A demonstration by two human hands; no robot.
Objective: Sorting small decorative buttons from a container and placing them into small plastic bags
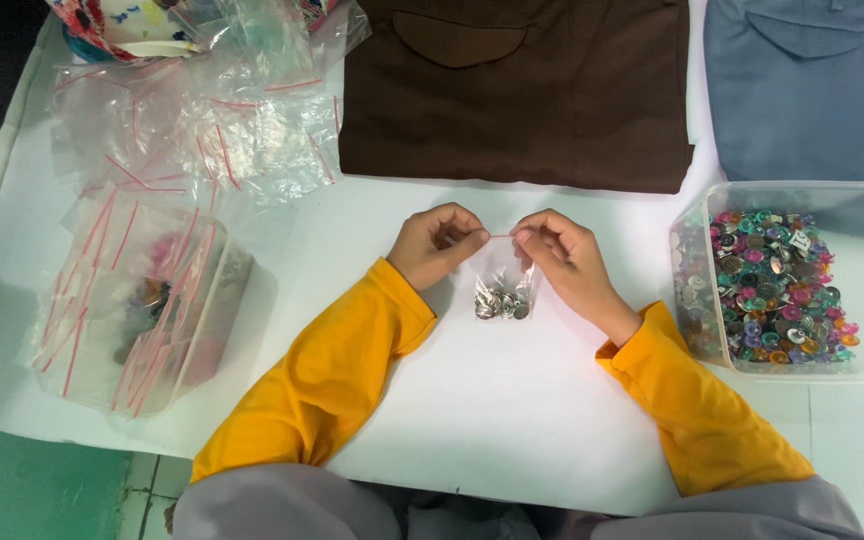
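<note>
Both hands pinch a small clear crinkly bag of round metal buttons.

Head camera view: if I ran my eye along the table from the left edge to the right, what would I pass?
Clear tub stuffed with red-striped plastic bags → left hand → small clear bag of silver buttons, pinched at its top by both hands → right hand → clear tub of colourful buttons.
</note>
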